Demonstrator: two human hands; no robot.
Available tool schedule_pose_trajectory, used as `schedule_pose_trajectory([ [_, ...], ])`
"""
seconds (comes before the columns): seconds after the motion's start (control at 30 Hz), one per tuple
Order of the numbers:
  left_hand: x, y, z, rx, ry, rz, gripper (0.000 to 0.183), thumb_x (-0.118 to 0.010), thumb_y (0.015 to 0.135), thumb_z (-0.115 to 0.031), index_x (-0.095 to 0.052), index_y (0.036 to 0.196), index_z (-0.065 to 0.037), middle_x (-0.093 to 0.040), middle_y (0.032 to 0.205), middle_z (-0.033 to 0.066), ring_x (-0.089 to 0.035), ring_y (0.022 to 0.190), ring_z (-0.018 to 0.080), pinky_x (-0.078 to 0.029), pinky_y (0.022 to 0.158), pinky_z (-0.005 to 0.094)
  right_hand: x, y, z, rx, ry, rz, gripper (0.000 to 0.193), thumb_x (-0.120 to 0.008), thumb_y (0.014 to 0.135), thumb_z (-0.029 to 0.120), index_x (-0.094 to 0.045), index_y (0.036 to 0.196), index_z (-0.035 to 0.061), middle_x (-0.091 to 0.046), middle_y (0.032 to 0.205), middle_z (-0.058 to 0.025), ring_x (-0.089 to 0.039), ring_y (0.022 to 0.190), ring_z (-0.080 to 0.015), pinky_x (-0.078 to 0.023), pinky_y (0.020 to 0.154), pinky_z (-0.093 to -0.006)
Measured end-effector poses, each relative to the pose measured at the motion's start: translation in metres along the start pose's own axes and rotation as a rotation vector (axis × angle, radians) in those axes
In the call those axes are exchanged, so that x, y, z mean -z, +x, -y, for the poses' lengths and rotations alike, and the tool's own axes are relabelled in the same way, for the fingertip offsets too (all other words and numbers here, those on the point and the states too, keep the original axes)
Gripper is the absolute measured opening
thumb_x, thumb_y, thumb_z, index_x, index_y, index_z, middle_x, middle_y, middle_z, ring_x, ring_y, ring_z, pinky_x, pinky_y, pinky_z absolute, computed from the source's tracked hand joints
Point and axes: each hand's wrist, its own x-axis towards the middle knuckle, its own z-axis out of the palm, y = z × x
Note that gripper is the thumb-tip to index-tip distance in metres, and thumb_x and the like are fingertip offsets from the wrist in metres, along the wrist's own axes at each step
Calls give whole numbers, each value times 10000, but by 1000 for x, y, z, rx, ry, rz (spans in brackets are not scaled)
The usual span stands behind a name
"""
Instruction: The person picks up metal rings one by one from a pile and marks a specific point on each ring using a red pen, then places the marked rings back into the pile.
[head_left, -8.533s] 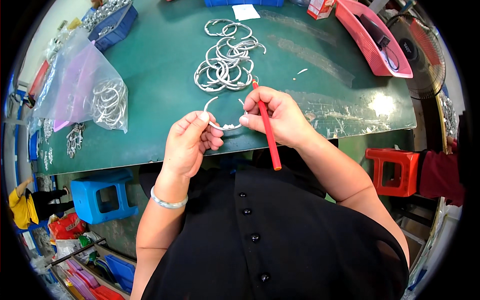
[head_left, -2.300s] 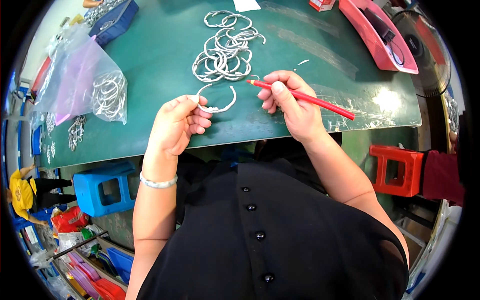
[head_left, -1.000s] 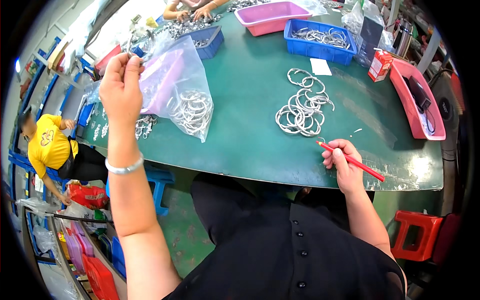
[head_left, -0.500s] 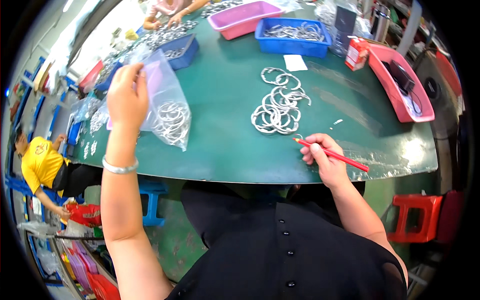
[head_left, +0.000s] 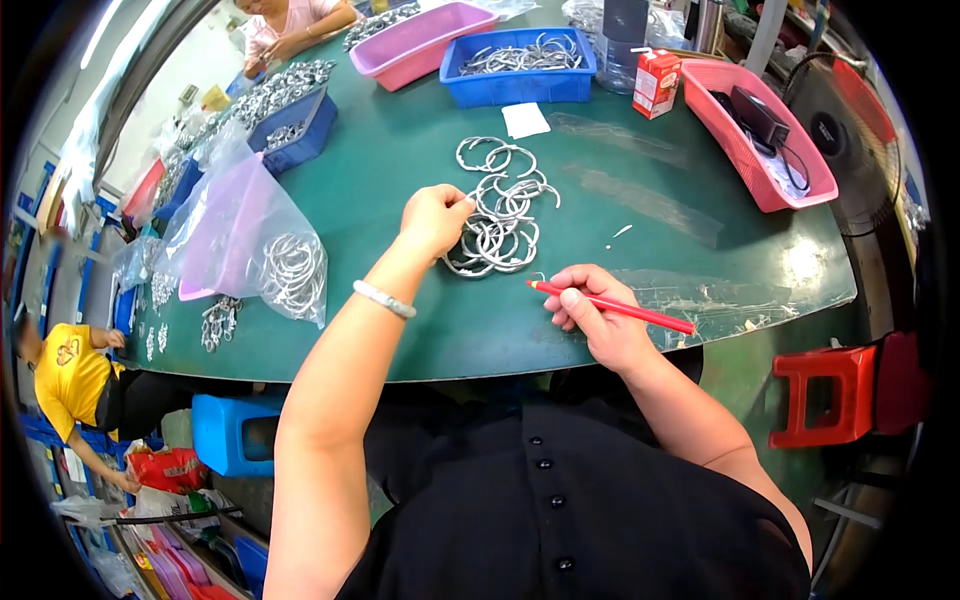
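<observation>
On the green table lies a loose pile of silver bangles point(head_left: 500, 240), some overlapping. At the pile's left edge my left hand point(head_left: 435, 218) is closed, its fingertips pinching the rim of a bangle; the exact grip is partly hidden by the fingers. My right hand point(head_left: 597, 312) is closed round a red pencil point(head_left: 640, 314), its tip pointing left, just below the pile. Left of the pile, a clear plastic bag point(head_left: 297, 275) with several bangles inside lies against a pink basket point(head_left: 232, 235).
Further back stand a blue basket of silver bangles point(head_left: 530, 82), a pink basket point(head_left: 425, 45) and a white paper point(head_left: 526, 120). At right are a red drink carton point(head_left: 655, 84) and a pink basket with a black device point(head_left: 700, 130). Co-workers sit at the far side and left.
My left hand has come from above the plastic bag across to the right, down to the bangle pile. The bag has sagged lower. My right hand still holds the pencil.
</observation>
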Motion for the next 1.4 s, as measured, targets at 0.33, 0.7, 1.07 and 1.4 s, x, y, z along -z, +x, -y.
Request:
schedule_pose_trajectory([
  [0.33,46,-16,-34,-411,530,-49,210,-592,775,-167,-575,683,21,-524,552,45,-494,534,101,-399,494,269,-2,-1,0,31,-6,-16,223,-511,863,191,-515,976,-1,-572,834,-60,-529,706,-90,-447,638,-229],
  [0.7,90,-26,-12,-158,316,172,149,-562,783,-108,-581,722,27,-503,577,12,-444,520,76,-376,476,233,-2,-2,1,6,-30,-8,206,-517,856,178,-518,969,5,-569,825,-56,-527,702,-96,-443,641,-228],
  [1.07,86,-51,31,-222,677,-46,140,-566,758,-140,-605,708,-16,-580,649,156,-549,581,291,-437,566,358,-2,0,-2,24,-43,-13,183,-504,858,153,-521,964,5,-570,844,-58,-525,710,-93,-447,647,-228],
  [1.4,109,-60,8,-386,816,-334,139,-596,740,-167,-576,706,-33,-555,704,125,-565,669,296,-455,593,365,-4,-1,-1,25,-50,-41,199,-484,874,180,-522,979,15,-568,810,-53,-527,688,-92,-447,630,-225],
])
